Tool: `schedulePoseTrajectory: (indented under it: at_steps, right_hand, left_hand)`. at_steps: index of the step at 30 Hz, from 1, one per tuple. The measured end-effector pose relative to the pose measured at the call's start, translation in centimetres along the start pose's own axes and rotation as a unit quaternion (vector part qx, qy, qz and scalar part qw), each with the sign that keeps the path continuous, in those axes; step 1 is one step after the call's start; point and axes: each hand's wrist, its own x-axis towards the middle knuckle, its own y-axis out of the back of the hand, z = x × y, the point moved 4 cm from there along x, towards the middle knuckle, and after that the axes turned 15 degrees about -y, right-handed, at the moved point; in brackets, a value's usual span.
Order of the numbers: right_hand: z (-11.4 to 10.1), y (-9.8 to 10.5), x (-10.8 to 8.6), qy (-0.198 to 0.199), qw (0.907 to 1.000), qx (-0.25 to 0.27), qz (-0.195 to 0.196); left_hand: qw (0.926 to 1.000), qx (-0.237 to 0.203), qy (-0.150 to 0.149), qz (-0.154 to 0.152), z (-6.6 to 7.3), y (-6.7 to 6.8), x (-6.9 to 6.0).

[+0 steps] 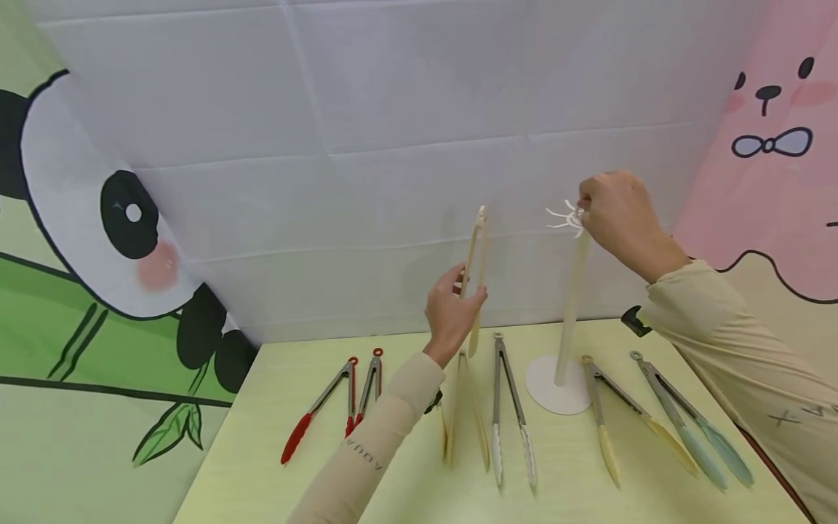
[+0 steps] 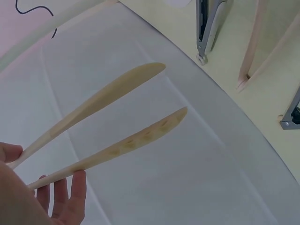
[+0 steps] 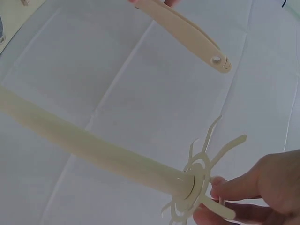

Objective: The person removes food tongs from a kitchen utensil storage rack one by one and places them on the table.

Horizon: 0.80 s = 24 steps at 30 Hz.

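Observation:
My left hand (image 1: 450, 309) holds a pair of beige tongs (image 1: 481, 217) upright in the air, left of a white stand. In the left wrist view the two arms of the tongs (image 2: 140, 140) spread apart, the thumb on one and the fingers on the other. The stand's pole (image 1: 573, 306) rises from a round base (image 1: 543, 389) to a ring of curved hooks (image 3: 227, 149). My right hand (image 1: 618, 218) is at that ring, its thumb and fingers pinching one hook; the fingers partly hide it.
On the pale yellow table lie red-tipped tongs (image 1: 297, 440), beige tongs (image 1: 450, 422), white-tipped tongs (image 1: 497, 444), yellow-tipped tongs (image 1: 609, 455) and green-tipped tongs (image 1: 703, 458). My left forearm partly covers some. Behind the table hangs a white cloth (image 1: 366, 204).

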Motion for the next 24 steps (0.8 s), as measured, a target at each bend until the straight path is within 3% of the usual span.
schedulePoseTrajectory:
  at_steps: [24]
  right_hand:
    - [0.3,-0.2,-0.2,0.011,0.9996,0.024,0.007]
  left_hand:
    - [0.9987,0.049,0.015,-0.009,-3.1,6.1,-1.5]
